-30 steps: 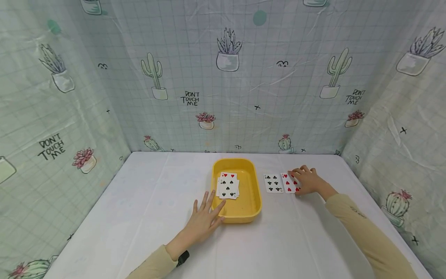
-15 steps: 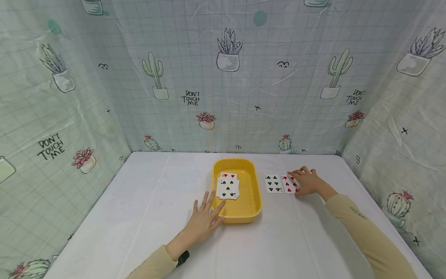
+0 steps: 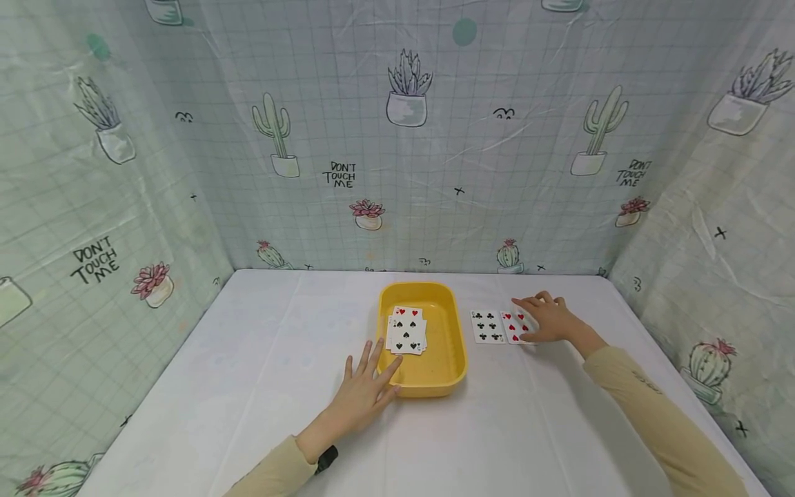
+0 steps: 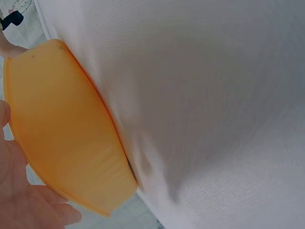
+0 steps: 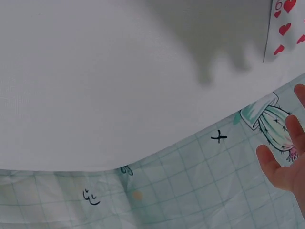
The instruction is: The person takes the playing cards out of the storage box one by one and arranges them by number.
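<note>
Right hand [image 3: 551,322] spread, pinching nothing, over the heart card [image 3: 513,327], which lay flat beside the club card [image 3: 488,327] on the surface [image 3: 497,421]: two set out, it seemed! Left hand [image 3: 360,399], splayed, met the yellow tray [image 3: 444,348]; inside, a pile of cards [image 3: 406,335] perhaps waited.

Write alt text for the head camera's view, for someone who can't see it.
A person's right hand is over a six of hearts lying beside a six of clubs on a white table. The outspread left hand is at the near-left edge of a yellow tray holding overlapping cards, with cactus-print cloth behind.
</note>
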A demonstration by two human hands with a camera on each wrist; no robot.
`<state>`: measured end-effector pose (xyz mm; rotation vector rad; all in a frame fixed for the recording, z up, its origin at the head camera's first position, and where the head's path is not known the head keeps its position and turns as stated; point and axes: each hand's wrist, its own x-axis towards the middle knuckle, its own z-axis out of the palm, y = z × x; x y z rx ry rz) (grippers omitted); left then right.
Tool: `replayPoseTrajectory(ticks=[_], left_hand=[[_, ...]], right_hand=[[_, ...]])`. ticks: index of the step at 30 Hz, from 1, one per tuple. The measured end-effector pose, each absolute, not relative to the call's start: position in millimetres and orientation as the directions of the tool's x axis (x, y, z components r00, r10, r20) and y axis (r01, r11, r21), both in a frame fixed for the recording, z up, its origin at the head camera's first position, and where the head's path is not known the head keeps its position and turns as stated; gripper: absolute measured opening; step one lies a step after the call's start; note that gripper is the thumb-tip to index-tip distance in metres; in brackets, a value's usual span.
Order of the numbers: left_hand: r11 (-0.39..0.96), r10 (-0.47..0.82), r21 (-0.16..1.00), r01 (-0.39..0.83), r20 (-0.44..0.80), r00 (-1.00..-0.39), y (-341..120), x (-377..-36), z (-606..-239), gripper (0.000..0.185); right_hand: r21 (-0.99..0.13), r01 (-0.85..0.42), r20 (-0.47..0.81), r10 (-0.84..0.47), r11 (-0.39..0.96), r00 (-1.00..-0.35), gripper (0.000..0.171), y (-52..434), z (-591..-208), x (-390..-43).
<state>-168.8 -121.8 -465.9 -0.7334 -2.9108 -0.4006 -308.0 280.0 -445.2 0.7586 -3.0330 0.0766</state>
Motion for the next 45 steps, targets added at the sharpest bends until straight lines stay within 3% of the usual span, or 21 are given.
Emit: replayPoseTrajectory(ticks=[20, 39, 45], left_hand=[[0.855, 0.434, 0.236, 0.462, 0.162, -0.886, -122, -170, -465, 0.053], [0.853, 0.438, 0.238, 0.464, 0.156, -0.885, -122, -170, -467, 0.053], [0.852, 0.437, 0.244, 0.463, 0.158, -0.886, -122, -171, -468, 0.053]], right_hand=[[-0.034, -0.494, 0.070, -0.491, 0.869, -0.868, 0.072, 259, -424, -308], [-0.075, -0.612, 0.141, -0.600, 0.787, -0.788, 0.068, 215, -413, -304], [-0.057, -0.670, 0.202, -0.649, 0.740, -0.734, 0.066, 200, -414, -305]])
